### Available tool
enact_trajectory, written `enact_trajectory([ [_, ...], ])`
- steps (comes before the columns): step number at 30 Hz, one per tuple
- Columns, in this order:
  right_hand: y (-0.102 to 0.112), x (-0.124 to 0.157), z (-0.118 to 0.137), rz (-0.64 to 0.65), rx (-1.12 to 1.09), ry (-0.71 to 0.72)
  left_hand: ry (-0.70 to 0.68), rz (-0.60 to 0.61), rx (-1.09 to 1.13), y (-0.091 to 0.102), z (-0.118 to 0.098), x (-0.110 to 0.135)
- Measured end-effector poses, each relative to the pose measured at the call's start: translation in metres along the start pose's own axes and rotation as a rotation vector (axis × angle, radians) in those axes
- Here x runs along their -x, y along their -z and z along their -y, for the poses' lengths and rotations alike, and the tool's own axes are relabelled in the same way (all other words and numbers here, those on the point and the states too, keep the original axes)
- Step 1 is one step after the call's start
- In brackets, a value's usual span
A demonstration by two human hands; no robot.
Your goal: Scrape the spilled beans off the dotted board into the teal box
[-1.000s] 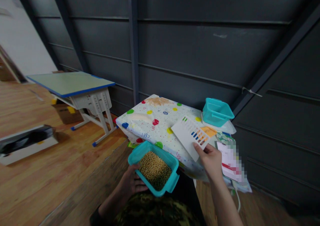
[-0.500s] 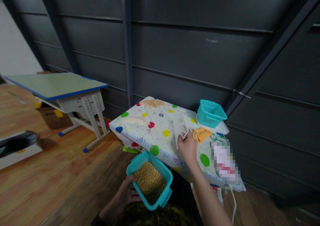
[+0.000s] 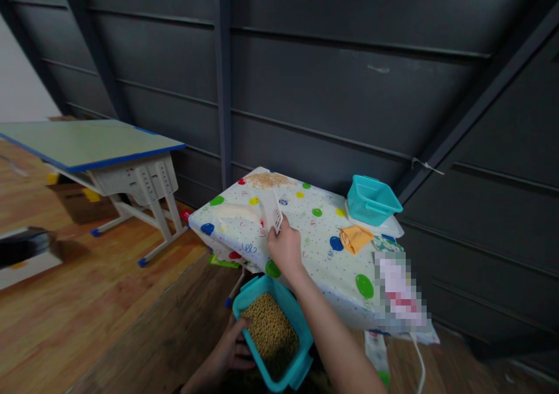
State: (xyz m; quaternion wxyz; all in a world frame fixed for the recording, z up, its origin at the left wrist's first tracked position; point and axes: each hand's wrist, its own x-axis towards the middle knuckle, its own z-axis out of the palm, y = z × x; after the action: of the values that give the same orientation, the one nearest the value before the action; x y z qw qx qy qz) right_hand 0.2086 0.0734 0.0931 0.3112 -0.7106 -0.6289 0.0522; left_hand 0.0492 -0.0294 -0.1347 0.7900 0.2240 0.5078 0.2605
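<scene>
My left hand (image 3: 236, 344) grips the left rim of a teal plastic container (image 3: 301, 319), thumb over the edge. Yellowish soybeans (image 3: 271, 330) fill much of it, and it is held at the near side of the table, below the tabletop. My right hand (image 3: 286, 245) is closed on the near end of a thin white card-like piece (image 3: 271, 210) with dark marks or slots near the grip. It stands tilted above the tablecloth. Beyond it, small tan grains (image 3: 267, 180) are spread at the far left corner. A pale whitish patch (image 3: 236, 212) lies on the cloth to its left.
The table wears a balloon-print cloth (image 3: 314, 254). At its right stand a second teal container (image 3: 374, 201) on a white lid (image 3: 393, 228), a folded orange cloth (image 3: 356, 238) and a blurred-out packet (image 3: 402, 292). A green-topped desk (image 3: 87, 144) is at left; a dark wall (image 3: 314, 85) rises behind.
My right hand has moved left across the table with the white piece, nearer the pale patch and the grains. The container in my left hand has shifted slightly right and down in view.
</scene>
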Motion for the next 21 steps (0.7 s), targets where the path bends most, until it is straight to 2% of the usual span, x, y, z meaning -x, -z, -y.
enact_trajectory([
  [3, -0.009, -0.01, 0.012, 0.015, -0.014, 0.026, -0.045, -0.025, -0.07, -0.004, -0.002, 0.007],
  [6, -0.003, -0.024, 0.005, -0.008, -0.032, 0.019, -0.048, -0.038, -0.061, -0.006, -0.003, 0.011],
  [9, 0.021, -0.038, -0.025, -0.081, 0.02, -0.042, -0.045, -0.055, -0.053, -0.006, -0.002, 0.011],
  [15, 0.077, -0.052, -0.11, -0.179, 0.241, -0.196, -0.053, -0.034, -0.076, -0.007, -0.003, 0.012],
  [18, 0.087, -0.05, -0.134, -0.214, 0.268, -0.226, -0.039, -0.002, -0.076, -0.006, -0.003, 0.01],
  [21, 0.082, -0.053, -0.139, -0.251, 0.164, -0.202, -0.026, 0.009, -0.072, -0.004, -0.003, 0.008],
])
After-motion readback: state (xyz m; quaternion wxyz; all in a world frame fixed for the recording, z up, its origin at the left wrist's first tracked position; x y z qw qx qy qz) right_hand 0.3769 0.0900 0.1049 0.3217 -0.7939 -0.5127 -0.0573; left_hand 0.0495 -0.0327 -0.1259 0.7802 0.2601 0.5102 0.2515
